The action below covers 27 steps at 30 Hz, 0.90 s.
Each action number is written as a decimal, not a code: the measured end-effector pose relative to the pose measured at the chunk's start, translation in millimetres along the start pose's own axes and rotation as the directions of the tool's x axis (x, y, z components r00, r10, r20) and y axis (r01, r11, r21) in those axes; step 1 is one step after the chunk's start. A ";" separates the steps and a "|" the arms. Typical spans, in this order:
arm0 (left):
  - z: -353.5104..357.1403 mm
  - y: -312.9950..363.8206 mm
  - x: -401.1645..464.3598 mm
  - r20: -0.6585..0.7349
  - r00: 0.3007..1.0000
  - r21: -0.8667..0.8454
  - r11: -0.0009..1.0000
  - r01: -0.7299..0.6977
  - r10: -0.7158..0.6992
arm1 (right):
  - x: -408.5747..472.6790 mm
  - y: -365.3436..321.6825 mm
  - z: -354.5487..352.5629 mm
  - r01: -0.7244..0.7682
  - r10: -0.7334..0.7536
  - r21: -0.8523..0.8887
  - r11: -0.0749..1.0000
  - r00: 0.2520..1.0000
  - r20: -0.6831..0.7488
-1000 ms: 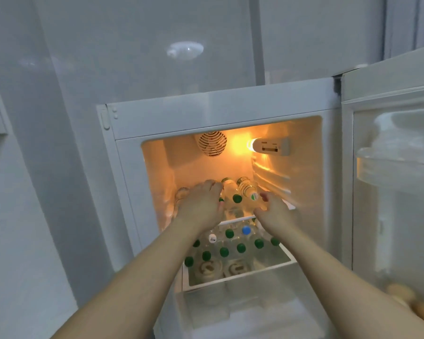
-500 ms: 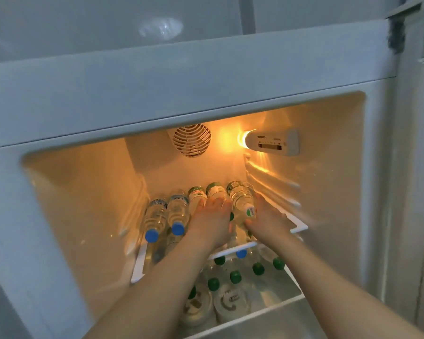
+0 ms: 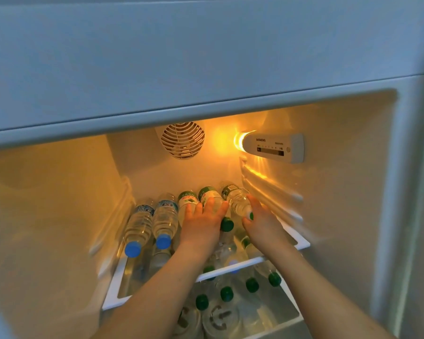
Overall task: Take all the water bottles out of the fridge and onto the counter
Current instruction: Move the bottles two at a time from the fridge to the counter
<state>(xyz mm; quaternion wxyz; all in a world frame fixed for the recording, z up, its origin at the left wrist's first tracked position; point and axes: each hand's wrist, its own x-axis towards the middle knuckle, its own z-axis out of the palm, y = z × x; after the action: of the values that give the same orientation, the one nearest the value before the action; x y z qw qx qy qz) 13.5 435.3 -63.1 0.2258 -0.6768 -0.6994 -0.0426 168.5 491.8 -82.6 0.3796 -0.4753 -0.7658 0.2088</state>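
Left hand (image 3: 201, 223) is lying spread across green-capped bottles (image 3: 209, 198) on the fridge shelf (image 3: 301, 243); right hand (image 3: 261, 222) is gripping the rightmost bottle (image 3: 238, 200), tilted up.

Amber lamp (image 3: 239, 140) glows beside a round vent (image 3: 182, 140), somewhat blurred.

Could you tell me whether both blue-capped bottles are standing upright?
No, the two blue-capped clear plastic bottles lie on their sides on the glass shelf.

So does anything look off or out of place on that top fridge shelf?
Nothing spilled or damaged. The bottles lie in a row, but the rightmost bottle sits skewed, its cap end in the right hand.
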 end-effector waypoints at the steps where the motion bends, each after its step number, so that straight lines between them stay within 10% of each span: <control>1: -1.7 0.4 -1.6 0.000 1.000 -0.027 1.000 -0.007 0.007 | -2.2 -1.8 -1.9 0.001 0.000 0.029 1.000 1.000 -0.030; 7: -32.5 3.0 -17.8 -0.314 0.946 -0.523 0.846 -0.099 -0.084 | -22.2 -17.6 -24.7 0.166 -0.095 0.211 0.963 0.945 -0.312; 14: -96.8 7.9 -13.5 -0.135 0.886 -0.965 0.264 -0.015 -0.444 | -18.5 -69.6 -58.6 0.352 -0.194 0.160 0.922 0.778 -0.597; 27: -111.2 -7.7 11.1 0.016 0.879 -0.975 0.189 0.120 -0.477 | 17.6 -106.9 -80.1 0.078 0.035 0.408 0.909 0.964 -0.264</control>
<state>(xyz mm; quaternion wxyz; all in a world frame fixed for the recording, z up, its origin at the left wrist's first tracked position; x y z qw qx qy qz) 34.9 404.4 42.4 -0.1440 -0.5047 -0.6039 -0.5999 165.5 454.9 47.0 0.5733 -0.3989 -0.6512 0.2969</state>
